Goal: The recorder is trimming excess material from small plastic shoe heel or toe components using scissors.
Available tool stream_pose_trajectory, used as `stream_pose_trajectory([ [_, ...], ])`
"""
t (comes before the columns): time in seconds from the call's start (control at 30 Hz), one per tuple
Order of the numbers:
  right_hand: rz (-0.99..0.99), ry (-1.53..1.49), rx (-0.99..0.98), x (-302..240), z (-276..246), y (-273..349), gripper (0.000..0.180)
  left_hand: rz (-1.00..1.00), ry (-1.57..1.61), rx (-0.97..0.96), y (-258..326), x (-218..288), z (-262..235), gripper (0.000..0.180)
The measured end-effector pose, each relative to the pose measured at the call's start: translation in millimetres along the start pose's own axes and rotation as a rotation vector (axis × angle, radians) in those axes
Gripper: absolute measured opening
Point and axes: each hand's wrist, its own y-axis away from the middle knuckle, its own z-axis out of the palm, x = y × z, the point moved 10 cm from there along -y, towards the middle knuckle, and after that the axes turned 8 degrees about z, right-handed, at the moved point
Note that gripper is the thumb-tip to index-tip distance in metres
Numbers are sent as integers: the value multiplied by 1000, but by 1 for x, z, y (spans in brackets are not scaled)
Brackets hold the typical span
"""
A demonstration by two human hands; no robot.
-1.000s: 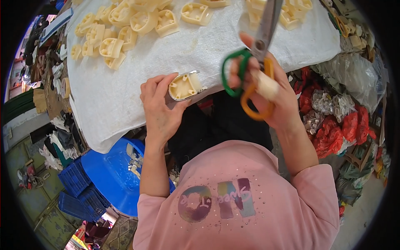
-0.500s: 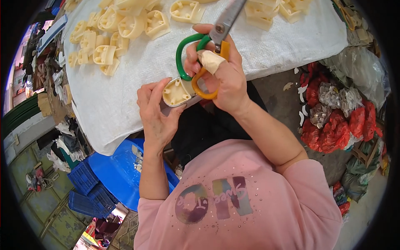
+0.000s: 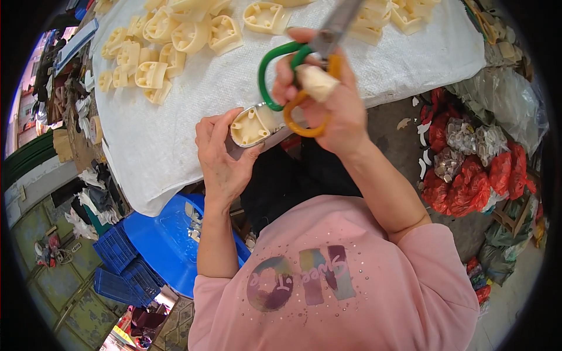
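Note:
Between the thumb and fingers of my left hand (image 3: 221,155) is a cream plastic part (image 3: 250,127), a hollow shell with small posts inside and a silvery rim. It is held at the near edge of the table. My right hand (image 3: 336,105) grips a pair of scissors (image 3: 308,120) with one green and one orange handle loop. Their blades point up and away, blurred by motion. A beige wrap covers one digit of this hand. The handle loops are just right of the plastic part; from this view I cannot tell whether they touch it.
A white woven sheet (image 3: 175,128) covers the table, with several similar cream parts (image 3: 190,35) piled at its far side. Below left stands a blue basin (image 3: 161,240) beside blue crates (image 3: 117,248). Red plastic bags (image 3: 468,184) lie on the floor at right.
My right hand has moved to the right with the scissors, away from the plastic part. My left hand and the part have barely shifted.

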Motion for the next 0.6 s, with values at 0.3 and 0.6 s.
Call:
stream_pose_trajectory([
  [0.3,11,20,103,21,-2,40,41,0,31,45,0,5,-2,55],
  [0.6,-139,-213,30,-18,-1,36,44,27,-47,9,2,6,-4,54],
])
